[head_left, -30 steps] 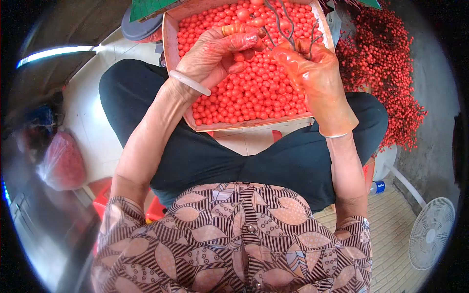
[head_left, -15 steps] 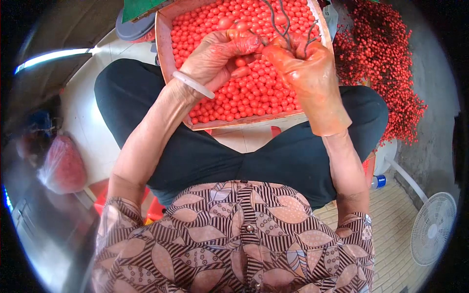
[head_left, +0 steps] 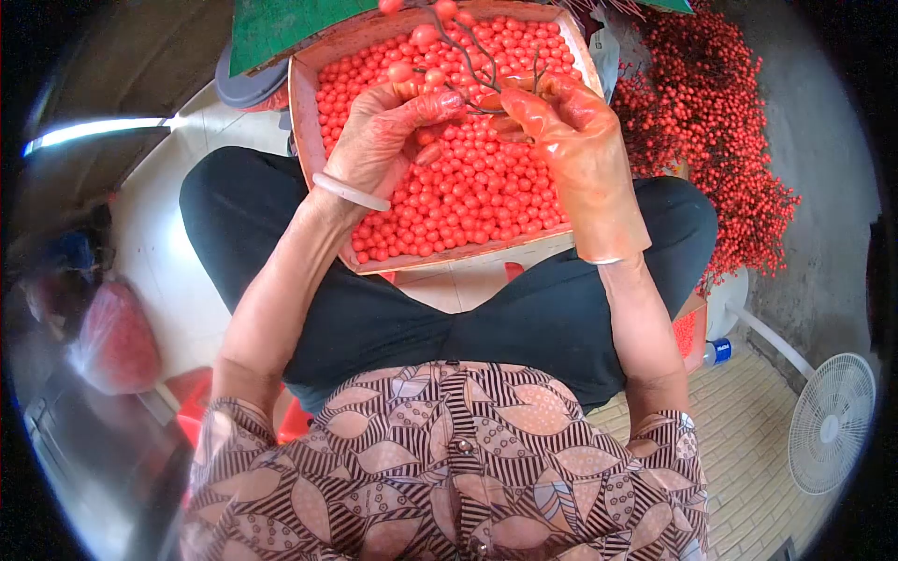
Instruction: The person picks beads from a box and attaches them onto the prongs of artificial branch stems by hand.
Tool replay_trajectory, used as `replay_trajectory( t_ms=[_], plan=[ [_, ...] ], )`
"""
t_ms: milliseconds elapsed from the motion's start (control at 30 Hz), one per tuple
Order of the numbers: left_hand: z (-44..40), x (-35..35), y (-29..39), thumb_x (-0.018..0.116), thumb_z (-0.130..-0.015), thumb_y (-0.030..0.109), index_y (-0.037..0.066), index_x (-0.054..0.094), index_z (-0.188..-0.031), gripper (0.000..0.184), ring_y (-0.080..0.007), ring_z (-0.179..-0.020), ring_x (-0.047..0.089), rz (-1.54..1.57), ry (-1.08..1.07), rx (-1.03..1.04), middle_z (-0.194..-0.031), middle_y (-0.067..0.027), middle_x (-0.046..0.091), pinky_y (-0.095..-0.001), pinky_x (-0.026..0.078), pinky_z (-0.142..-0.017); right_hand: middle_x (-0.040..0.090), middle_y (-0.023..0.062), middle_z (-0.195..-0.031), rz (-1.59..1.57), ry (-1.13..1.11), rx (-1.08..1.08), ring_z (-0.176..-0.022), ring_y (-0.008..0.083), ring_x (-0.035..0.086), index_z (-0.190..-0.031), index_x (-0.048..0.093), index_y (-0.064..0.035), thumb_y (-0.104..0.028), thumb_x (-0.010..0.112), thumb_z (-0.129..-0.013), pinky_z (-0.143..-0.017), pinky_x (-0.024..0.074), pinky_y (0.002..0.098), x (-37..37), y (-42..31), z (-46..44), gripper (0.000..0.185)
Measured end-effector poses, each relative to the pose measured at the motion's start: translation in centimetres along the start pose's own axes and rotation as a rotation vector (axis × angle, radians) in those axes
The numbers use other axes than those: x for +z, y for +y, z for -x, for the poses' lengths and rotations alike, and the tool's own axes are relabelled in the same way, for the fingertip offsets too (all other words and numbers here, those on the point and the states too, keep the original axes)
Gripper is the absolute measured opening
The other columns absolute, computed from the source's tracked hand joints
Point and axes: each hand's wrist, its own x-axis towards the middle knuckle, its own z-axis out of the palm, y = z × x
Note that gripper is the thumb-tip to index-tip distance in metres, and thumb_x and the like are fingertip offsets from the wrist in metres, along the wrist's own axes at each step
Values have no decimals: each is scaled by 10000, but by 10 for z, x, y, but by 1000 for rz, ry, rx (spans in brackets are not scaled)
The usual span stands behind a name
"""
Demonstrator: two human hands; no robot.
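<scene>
One thin, dark, branching stem (head_left: 466, 58) is gripped by bare left hand (head_left: 385, 126) and orange-gloved right hand (head_left: 571, 131), above pale-walled box (head_left: 305, 117) of small, round red beads (head_left: 477, 187).

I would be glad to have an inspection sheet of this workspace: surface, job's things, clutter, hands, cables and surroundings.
Surface: box, its bottom covered by many red balls.
Job's things: balls loose in the box; twig dark, branched, held over them.
Clutter: bag at far left; bottle at right.
Hands: left hand bare, fingers red-stained, near the twig, grip unclear; right hand gloved, pinching the twig.
Cables: nothing seen.
Surroundings: fan at lower right; berries right of the box.
</scene>
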Motion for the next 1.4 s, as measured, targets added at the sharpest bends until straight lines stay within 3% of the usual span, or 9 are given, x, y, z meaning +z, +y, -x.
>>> replay_trajectory(
  t_ms=[167, 400, 500, 767, 800, 967, 1033, 1133, 1400],
  plan=[
    [-2, -7, 0, 609, -804, 85, 70, 580, -859, 65, -60, -610, 538, 12, 2, -11, -797, -38, 621, -186, 389, -449, 630, 68, -835, 16, 5, 15, -725, 100, 586, -932, 591, 18, -130, 583, -828, -682, 478, 225, 0, -4, 2, 181],
    [-1, -7, 0, 614, -786, 128, 101, 514, -1096, 327, -126, -876, 540, 98, -220, -31, -984, -30, 576, -255, 438, -685, 593, 12, -673, 95, 220, -6, -557, 56, 524, -832, 600, -9, -115, 585, -808, -514, 403, 186, 7, -8, 1, 110],
    [-5, -9, 0, 552, -824, 81, 3, 523, -1075, 264, -105, -815, 540, 120, -227, -18, -1027, -94, 575, -252, 438, -673, 599, 22, -676, -210, 114, 22, -558, 63, 526, -842, 602, -7, -117, 561, -819, -505, 400, 187, 7, -14, 5, 120],
    [1, -18, -4, 551, -837, 148, 23, 472, -1124, 323, -180, -861, 597, 298, -188, 36, -914, -83, 577, -248, 523, -612, 560, -10, -635, 163, -80, -93, -548, 49, 477, -821, 597, 8, -110, 550, -833, -464, 365, 219, 12, -8, 18, 128],
    [-2, -26, -7, 572, -826, 277, 35, 427, -1192, 462, -184, -843, 598, 263, -244, 62, -935, -90, 568, -255, 521, -561, 559, 8, -622, 157, -90, -126, -535, 59, 472, -804, 590, 11, -114, 551, -832, -461, 366, 230, 12, -2, 17, 134],
    [-6, -30, -11, 522, -816, 376, 8, 379, -1249, 586, -182, -898, 553, 19, -270, 36, -1063, -112, 537, -287, 483, -729, 537, 107, -563, 215, -84, -172, -462, 122, 434, -735, 550, 23, -140, 559, -825, -448, 370, 279, 16, 7, 17, 186],
    [-7, -42, -13, 420, -881, 228, 1, 379, -1247, 432, -186, -986, 509, 128, -299, -59, -1127, -113, 513, -276, 443, -857, 508, 148, -553, 222, -69, -237, -448, 158, 431, -714, 534, 24, -154, 570, -818, -443, 364, 295, 16, 10, 16, 208],
    [-5, -44, -13, 603, -758, 467, 12, 409, -1226, 681, -180, -820, 578, 221, -194, -82, -1026, -119, 554, -288, 509, -646, 475, 182, -550, 277, -91, -260, -441, 217, 442, -694, 519, 21, -170, 584, -809, -440, 358, 317, 14, 14, 14, 232],
    [8, -36, -1, 633, -744, 447, 7, 466, -1142, 616, -162, -722, 593, 162, -189, -24, -935, -110, 573, -219, 506, -479, 470, 194, -560, 391, -110, -233, -479, 306, 492, -703, 531, 2, -185, 608, -788, -447, 377, 348, 13, 17, 13, 220]
  ],
)
